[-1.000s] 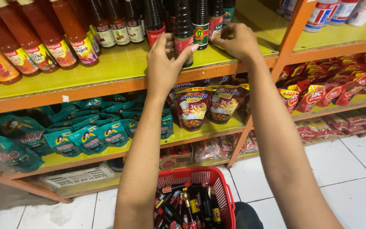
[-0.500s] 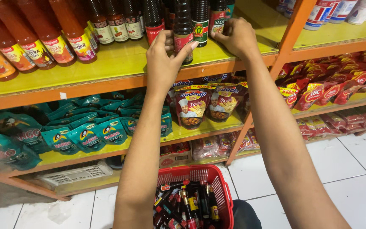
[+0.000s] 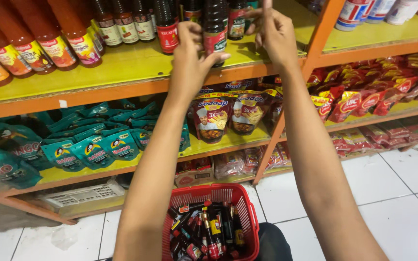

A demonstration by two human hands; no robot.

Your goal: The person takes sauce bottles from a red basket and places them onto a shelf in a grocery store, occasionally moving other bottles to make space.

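Note:
My left hand (image 3: 189,60) is wrapped around a dark sauce bottle with a red label (image 3: 215,34) standing at the front of the yellow upper shelf (image 3: 122,67), thumb under its base. My right hand (image 3: 273,36) hovers just right of it with loosely spread fingers, holding nothing, close to another dark bottle (image 3: 237,19) further back. Below my arms a red plastic basket (image 3: 195,191) holds several small dark bottles (image 3: 209,232) lying in a heap.
Orange-red sauce bottles (image 3: 35,43) fill the shelf's left side. Teal pouches (image 3: 88,150) and printed snack bags (image 3: 228,113) lie on the lower shelf, red pouches (image 3: 364,96) in the right bay. An orange upright (image 3: 315,53) divides the bays. White crate (image 3: 83,195), white tiled floor (image 3: 388,193).
My left hand has closed around the front dark bottle. My right hand has come off the bottle behind and lifted slightly, fingers spread.

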